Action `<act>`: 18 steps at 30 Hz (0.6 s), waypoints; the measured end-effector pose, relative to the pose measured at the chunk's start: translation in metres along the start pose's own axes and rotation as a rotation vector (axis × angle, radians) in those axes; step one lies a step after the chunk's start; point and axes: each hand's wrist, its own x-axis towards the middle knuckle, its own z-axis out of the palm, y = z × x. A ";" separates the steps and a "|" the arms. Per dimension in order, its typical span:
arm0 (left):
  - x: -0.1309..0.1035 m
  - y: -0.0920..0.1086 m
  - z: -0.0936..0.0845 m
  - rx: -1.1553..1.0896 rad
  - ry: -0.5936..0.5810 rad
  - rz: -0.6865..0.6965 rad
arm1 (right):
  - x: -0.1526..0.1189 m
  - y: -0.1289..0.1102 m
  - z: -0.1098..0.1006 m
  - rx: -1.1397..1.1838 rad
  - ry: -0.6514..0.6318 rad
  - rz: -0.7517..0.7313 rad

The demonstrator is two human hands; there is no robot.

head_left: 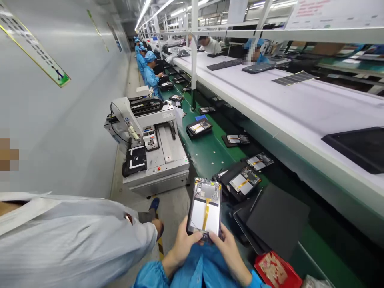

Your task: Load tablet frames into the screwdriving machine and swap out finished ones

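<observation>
Left hand and right hand are grasping a tablet by its near end at six o'clock. At nine, a machine is bearing a blue logo; at two, a sheet is showing red writing, both too blurred to read.

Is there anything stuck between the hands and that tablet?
Nothing that shows: the left hand and right hand both grip the tablet directly, at its near end.
</observation>
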 end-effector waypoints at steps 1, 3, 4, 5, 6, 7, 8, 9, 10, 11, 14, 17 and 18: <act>-0.002 0.003 -0.010 -0.015 0.017 0.001 | 0.005 -0.002 0.006 0.015 -0.031 0.012; -0.005 0.007 -0.026 -0.040 0.040 0.001 | 0.017 -0.006 0.018 0.067 -0.071 0.044; -0.007 0.009 -0.033 -0.044 0.046 0.001 | 0.025 -0.007 0.025 0.101 -0.083 0.060; -0.008 0.011 -0.040 -0.045 0.051 0.003 | 0.032 -0.009 0.032 0.132 -0.093 0.070; -0.009 0.012 -0.046 -0.041 0.059 0.007 | 0.039 -0.009 0.040 0.157 -0.100 0.072; -0.009 0.013 -0.052 -0.030 0.070 0.008 | 0.046 -0.008 0.049 0.173 -0.106 0.065; -0.008 0.014 -0.058 -0.012 0.085 0.006 | 0.053 -0.007 0.057 0.184 -0.106 0.056; -0.005 0.015 -0.064 0.008 0.099 0.002 | 0.060 -0.006 0.065 0.193 -0.103 0.048; -0.002 0.016 -0.071 0.027 0.111 -0.006 | 0.067 -0.004 0.072 0.201 -0.103 0.046; 0.003 0.017 -0.076 0.036 0.122 -0.016 | 0.074 -0.002 0.079 0.210 -0.112 0.052; 0.029 0.022 -0.090 -0.024 0.156 -0.017 | 0.100 0.002 0.093 0.233 -0.179 0.073; 0.068 0.033 -0.096 -0.070 0.244 0.007 | 0.137 0.002 0.103 0.212 -0.264 0.060; 0.083 0.037 -0.097 -0.071 0.282 0.002 | 0.153 0.002 0.104 0.204 -0.294 0.060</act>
